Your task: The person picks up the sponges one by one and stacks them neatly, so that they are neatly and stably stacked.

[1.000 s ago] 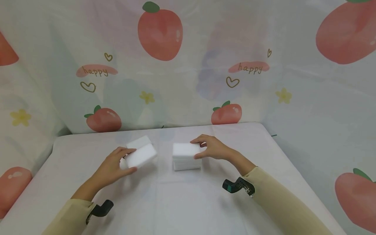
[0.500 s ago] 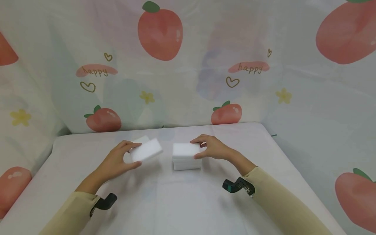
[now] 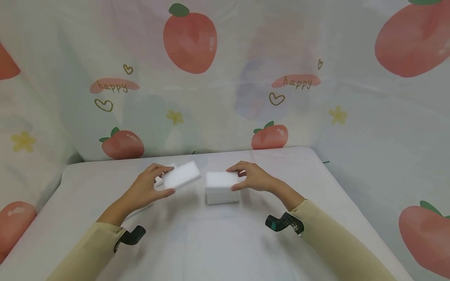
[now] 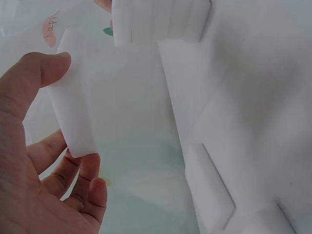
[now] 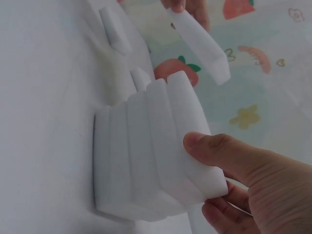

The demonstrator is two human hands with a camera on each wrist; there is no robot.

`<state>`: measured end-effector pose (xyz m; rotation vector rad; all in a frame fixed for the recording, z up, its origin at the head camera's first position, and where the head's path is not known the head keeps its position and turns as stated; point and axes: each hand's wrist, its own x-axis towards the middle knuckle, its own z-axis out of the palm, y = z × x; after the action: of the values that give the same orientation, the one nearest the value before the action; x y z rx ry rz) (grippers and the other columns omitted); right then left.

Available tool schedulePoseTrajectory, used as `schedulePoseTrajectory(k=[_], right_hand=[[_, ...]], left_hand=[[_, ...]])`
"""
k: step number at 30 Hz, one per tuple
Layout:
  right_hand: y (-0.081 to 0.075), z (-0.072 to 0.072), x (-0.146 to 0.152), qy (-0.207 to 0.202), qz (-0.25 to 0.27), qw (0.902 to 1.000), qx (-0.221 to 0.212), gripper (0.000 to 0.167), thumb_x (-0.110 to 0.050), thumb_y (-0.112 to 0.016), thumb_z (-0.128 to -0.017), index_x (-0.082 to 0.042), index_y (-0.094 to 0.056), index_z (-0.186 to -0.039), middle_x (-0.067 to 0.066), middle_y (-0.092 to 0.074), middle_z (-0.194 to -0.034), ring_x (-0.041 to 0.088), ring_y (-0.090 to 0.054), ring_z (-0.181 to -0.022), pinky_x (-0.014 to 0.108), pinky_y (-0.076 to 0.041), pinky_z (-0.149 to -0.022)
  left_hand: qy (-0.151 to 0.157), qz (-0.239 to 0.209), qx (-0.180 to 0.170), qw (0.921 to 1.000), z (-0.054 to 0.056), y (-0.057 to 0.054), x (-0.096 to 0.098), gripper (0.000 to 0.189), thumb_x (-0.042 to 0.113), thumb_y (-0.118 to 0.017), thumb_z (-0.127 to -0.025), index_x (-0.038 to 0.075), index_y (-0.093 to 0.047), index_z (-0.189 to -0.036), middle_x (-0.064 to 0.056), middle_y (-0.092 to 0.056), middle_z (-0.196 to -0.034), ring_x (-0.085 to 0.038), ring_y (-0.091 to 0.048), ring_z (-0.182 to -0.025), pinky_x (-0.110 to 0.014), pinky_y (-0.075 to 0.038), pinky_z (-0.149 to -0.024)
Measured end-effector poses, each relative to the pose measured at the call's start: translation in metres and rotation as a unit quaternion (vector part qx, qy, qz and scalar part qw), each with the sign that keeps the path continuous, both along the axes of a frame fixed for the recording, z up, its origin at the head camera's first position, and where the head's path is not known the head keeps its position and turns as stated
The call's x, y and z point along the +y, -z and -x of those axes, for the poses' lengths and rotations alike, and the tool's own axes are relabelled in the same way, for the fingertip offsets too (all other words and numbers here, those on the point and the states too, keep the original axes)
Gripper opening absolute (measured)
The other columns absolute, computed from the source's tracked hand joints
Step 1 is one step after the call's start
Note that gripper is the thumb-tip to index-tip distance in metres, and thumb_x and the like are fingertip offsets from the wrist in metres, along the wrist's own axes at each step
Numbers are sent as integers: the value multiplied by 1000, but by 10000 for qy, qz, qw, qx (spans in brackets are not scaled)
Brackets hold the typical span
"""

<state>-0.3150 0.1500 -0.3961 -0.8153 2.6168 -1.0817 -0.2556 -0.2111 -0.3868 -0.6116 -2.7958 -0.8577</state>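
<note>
My left hand (image 3: 140, 191) pinches a white sponge block (image 3: 182, 175) between thumb and fingers. That sponge is tilted in the air, just left of a neat stack of several white sponges (image 3: 222, 197). At the stack, my right hand (image 3: 254, 176) grips the top sponge (image 5: 192, 126), thumb on the near edge and fingers at the far edge. In the left wrist view, the lifted sponge (image 4: 75, 107) is apart from the stack (image 4: 161, 19). The right wrist view shows the layers standing flush or slightly offset.
More white sponges lie on the white-covered table (image 3: 218, 242), partly hidden by my left hand; one loose sponge (image 4: 209, 187) shows in the left wrist view, another loose sponge (image 5: 114, 29) in the right wrist view. A fruit-printed cloth (image 3: 218, 97) hangs behind the table.
My left hand has moved right and slightly up with its sponge, closer to the stack, away from the loose sponges. The right hand keeps its place on the stack.
</note>
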Motion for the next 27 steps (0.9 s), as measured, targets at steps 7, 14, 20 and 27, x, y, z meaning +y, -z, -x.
schedulePoseTrajectory(k=[7, 14, 20, 27], right_hand=[[1, 1, 0, -4, 62, 10000, -17, 58, -22, -86, -76, -10, -64, -128, 0, -60, -122, 18, -54, -112, 33, -48, -101], [0, 1, 0, 19, 15, 10000, -30, 59, -23, -86, -76, -11, -63, -129, 0, -59, -121, 18, -55, -113, 33, -47, -101], [0, 0, 0, 68, 12, 9999, -77, 59, -23, -86, -76, -11, -63, -130, 0, -59, -122, 19, -55, -114, 34, -47, -101], [-1, -2, 0, 10, -15, 10000, 6, 59, -24, -86, -77, -10, -63, -130, 1, -59, -124, 21, -57, -115, 35, -48, -101]], left_hand=[[51, -41, -44, 10000, 6, -3, 10, 64, 29, -83, -79, 8, -58, -135, -11, -54, -127, -27, -56, -108, -47, -53, -86], [191, -45, -123, 9997, 11, -8, 21, 64, 30, -83, -79, 11, -59, -135, -8, -55, -126, -24, -57, -102, -41, -52, -84], [394, -147, -180, 9990, 16, -9, 29, 63, 30, -82, -79, 13, -59, -135, -6, -57, -126, -24, -58, -99, -43, -52, -85], [544, -263, -206, 9980, 20, -10, 36, 63, 28, -83, -78, 13, -60, -134, -5, -58, -125, -25, -58, -102, -44, -51, -86]])
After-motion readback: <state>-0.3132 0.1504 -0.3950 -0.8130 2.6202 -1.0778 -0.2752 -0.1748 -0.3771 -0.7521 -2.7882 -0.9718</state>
